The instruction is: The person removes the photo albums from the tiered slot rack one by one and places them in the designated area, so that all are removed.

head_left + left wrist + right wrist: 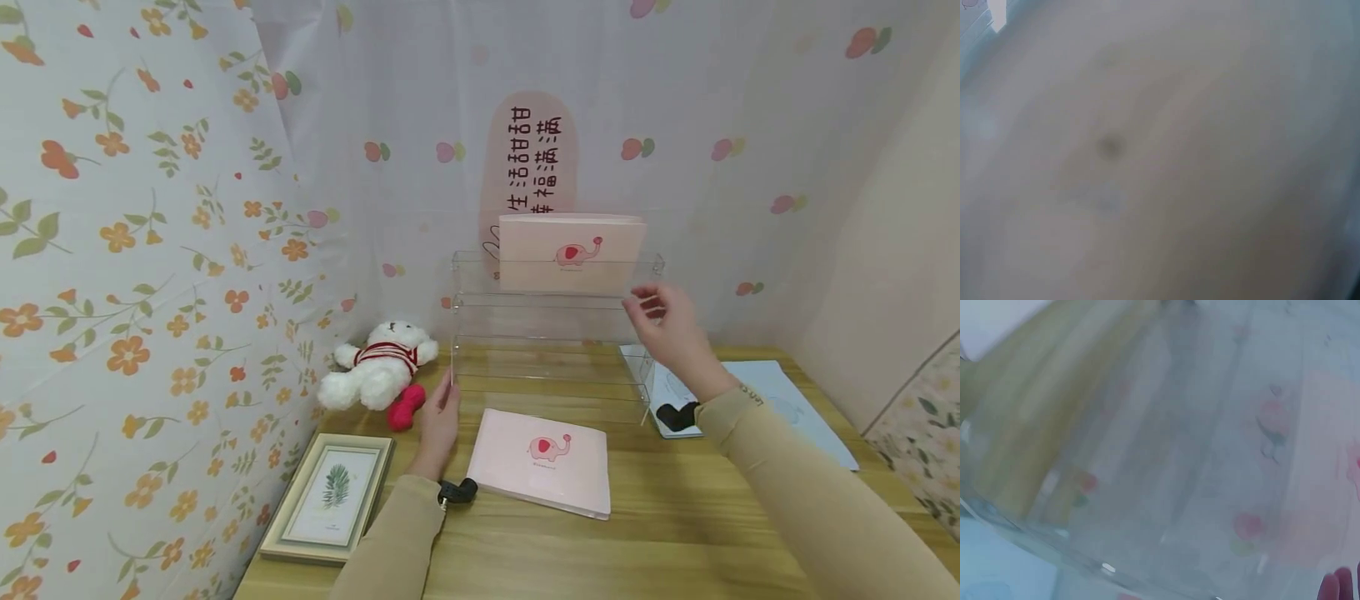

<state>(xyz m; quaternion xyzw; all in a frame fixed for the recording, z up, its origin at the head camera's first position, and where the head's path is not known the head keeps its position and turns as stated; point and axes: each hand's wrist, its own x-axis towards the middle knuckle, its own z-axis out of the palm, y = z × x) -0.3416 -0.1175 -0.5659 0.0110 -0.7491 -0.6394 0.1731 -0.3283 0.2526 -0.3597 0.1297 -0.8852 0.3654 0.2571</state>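
Left hand: the left hand stands edge-up on the counter, fingers straight and close together, their tips against the lower left front corner of the clear rack; they curl round nothing.
Right hand: the right hand is raised at the rack's right end, beside its middle tier; the fingers are loosely bent and a little spread, tips at the rack's right side wall. Whether they pinch the wall or only touch it cannot be told.
Clear rack: a see-through stepped rack of three tiers, standing at the back of the counter against the curtain, between the two hands.
Upper pink notebook: a pink notebook with an elephant stands upright in the top tier, leaning back, well above the left hand and just up-left of the right hand's fingers.
Lower pink notebook: a second pink elephant notebook lies flat on the counter in front of the rack, just right of the left wrist.
Wrist views: the left wrist view is a blur with nothing to read; the right wrist view shows the rack's clear wall close up and fingertips at the lower right edge.
Around: a white plush bear and a framed leaf print lie to the left; light blue sheets lie to the right under the right forearm.
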